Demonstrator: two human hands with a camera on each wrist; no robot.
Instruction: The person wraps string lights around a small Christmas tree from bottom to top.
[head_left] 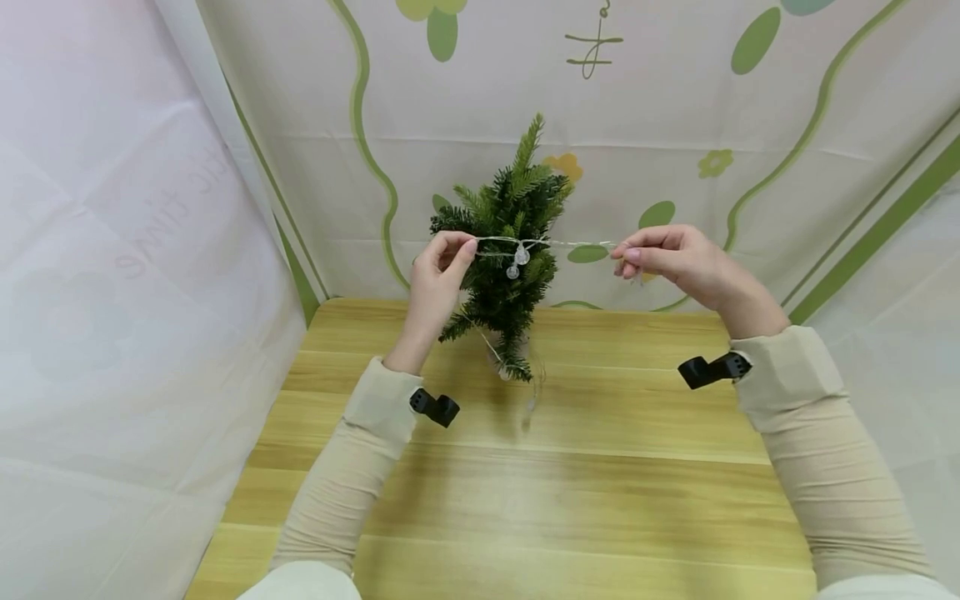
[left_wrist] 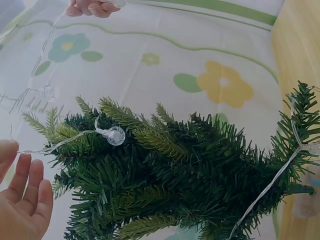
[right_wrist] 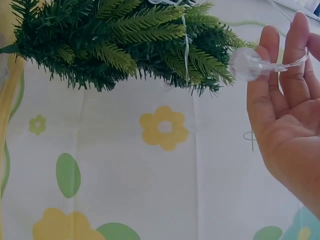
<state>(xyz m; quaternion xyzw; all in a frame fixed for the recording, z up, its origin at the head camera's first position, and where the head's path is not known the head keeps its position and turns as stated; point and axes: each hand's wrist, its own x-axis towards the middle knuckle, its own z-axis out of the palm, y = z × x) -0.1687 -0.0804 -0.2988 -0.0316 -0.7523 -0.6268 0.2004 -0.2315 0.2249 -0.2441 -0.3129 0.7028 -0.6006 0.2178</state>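
My left grip (head_left: 441, 267) and right grip (head_left: 673, 257) pinch a transparent, round-bulbed wire light string (head_left: 522, 253), likely lightweight, limp, best held between bulbs (left_wrist: 114, 135).

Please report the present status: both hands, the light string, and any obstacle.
Left hand and right hand both pinching light string. String extended before small tree, two bulbs hanging. Nothing seen blocking either hand.

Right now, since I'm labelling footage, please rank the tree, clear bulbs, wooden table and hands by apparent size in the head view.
1. Wooden table
2. Tree
3. Left hand and right hand, too alike to rank
4. Clear bulbs
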